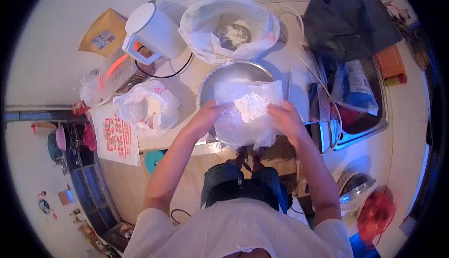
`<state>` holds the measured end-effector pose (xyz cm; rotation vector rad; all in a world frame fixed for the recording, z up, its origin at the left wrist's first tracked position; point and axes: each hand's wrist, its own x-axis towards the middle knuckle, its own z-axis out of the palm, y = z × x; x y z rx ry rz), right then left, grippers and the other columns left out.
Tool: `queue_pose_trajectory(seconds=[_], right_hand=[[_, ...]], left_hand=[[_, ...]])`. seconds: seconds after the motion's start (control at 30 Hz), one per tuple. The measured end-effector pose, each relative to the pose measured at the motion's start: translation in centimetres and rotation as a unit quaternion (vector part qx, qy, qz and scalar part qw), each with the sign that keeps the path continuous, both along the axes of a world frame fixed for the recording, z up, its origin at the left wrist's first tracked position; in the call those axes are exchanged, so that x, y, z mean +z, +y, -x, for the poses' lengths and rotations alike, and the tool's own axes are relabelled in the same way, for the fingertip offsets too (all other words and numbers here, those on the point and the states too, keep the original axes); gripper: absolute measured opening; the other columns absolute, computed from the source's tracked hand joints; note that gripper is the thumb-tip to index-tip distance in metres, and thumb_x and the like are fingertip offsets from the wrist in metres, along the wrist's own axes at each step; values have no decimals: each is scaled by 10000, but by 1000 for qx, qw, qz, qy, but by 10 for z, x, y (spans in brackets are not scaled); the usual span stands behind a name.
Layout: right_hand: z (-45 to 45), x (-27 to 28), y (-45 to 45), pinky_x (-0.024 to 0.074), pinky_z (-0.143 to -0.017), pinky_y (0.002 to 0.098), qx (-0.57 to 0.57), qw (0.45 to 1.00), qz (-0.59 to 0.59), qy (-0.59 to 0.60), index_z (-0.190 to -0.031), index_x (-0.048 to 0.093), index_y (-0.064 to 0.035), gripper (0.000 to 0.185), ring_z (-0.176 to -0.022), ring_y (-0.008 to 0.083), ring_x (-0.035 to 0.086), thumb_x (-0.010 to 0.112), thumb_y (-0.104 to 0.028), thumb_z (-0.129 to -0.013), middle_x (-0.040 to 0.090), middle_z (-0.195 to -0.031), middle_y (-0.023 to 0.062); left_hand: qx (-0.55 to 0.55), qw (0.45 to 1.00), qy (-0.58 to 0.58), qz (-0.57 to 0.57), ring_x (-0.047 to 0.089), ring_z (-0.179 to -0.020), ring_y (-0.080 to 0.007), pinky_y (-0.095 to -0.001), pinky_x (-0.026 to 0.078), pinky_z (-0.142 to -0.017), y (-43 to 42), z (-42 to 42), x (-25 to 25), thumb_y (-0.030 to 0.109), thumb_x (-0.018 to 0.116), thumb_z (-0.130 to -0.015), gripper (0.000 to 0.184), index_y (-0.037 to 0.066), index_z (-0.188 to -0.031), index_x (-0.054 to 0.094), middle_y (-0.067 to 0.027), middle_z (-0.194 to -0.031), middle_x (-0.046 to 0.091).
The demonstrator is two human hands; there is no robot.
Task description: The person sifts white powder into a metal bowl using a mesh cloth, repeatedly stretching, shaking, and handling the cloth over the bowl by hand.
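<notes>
Head view: a table (184, 81) is bearing a metal bowl (207, 88); left of it, a printed bag (132, 154) is showing unreadable red characters (117, 136). Over the bowl, a plastic bag (250, 132) is being held by closed left fingers (223, 109) and right fingers (279, 111); white powder (252, 105) is lying between them, near both.

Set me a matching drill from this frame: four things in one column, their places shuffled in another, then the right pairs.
Things:
1. White powder
2. Metal bowl
3. White kettle
4. Large red bag

Places:
A. Lower right of the picture
B. On the white sheet, between left hand and right hand
C. Beside the yellow packet
D. Beneath the sheet

Pairs: 1-B, 2-D, 3-C, 4-A
</notes>
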<state>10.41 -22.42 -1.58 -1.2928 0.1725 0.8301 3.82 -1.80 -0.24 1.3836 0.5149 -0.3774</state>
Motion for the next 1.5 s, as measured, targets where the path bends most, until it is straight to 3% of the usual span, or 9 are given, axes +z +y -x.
queue_pose_trajectory(seconds=[0.2, 0.6, 0.73, 0.9, 1.07, 1.13, 1.2, 1.33, 1.5], right_hand=[[-20, 6, 8, 400, -538, 209, 65, 995, -10, -74, -865, 522, -7, 200, -603, 98, 508, 500, -160, -738, 534, -710, 23], [-20, -23, 42, 418, -568, 225, 4, 994, -113, -12, -896, 495, -17, 223, -676, 131, 509, 510, -85, -684, 511, -774, 59], [-22, -34, 42, 424, -581, 238, -68, 988, -123, 62, -891, 502, -25, 218, -686, 135, 511, 516, -102, -688, 493, -790, 62], [-5, -51, 43, 418, -582, 221, 30, 970, -68, -232, -905, 506, -10, 253, -674, 124, 506, 525, -126, -681, 491, -787, 60], [-33, -30, 54, 356, -762, 308, 71, 994, -54, -59, -924, 510, -5, 401, -872, 231, 455, 558, -303, -660, 494, -914, 125], [-39, -34, 50, 367, -737, 298, 117, 926, -38, -358, -904, 515, -6, 404, -846, 230, 469, 544, -329, -663, 498, -900, 133], [-49, -37, 49, 381, -685, 291, 140, 820, -12, -555, -851, 521, -3, 362, -782, 226, 483, 539, -305, -653, 497, -832, 127], [-65, -31, 55, 412, -527, 282, 127, 651, 65, -746, -681, 533, 12, 180, -577, 211, 513, 544, -154, -609, 487, -590, 86], [-69, -17, 56, 410, -496, 268, 117, 666, 65, -734, -624, 538, 9, 127, -527, 197, 510, 514, -115, -623, 502, -559, 80]], left_hand=[[139, 980, 59, 130, 531, -794, -191, -344, 479, -646, 10, 12, 9, 102, 526, -703, 348, 20, -1024, 417, -89, -921, 506], [346, 873, -3, 343, 546, -773, -189, -285, 497, -587, 27, 26, -42, 157, 433, -743, 283, 33, -998, 425, -100, -882, 518], [151, 894, -138, 399, 537, -781, -164, -285, 486, -581, 34, 30, -55, 196, 428, -742, 304, 15, -987, 437, -100, -911, 516], [355, 927, -9, 120, 529, -734, -187, -313, 452, -641, 25, 25, -55, 198, 417, -728, 317, 4, -977, 446, -108, -856, 517], [321, 937, -110, 88, 523, -812, -217, -317, 447, -683, 41, 38, -42, 169, 488, -717, 355, -14, -1016, 429, -135, -923, 504], [173, 925, -200, -271, 483, -886, -241, -328, 402, -753, 50, 33, -50, 177, 532, -697, 367, -24, -992, 443, -146, -944, 493], [129, 883, -259, -370, 461, -922, -238, -326, 379, -782, 40, 30, -38, 172, 558, -684, 380, -30, -986, 446, -149, -969, 482], [156, 921, -241, -262, 448, -940, -200, -296, 356, -811, 33, 17, -29, 111, 596, -645, 416, -43, -999, 439, -152, -1019, 462], [99, 851, -276, -436, 475, -732, -225, -302, 398, -654, 66, 29, -47, 241, 454, -741, 345, -24, -962, 439, -135, -839, 483]])
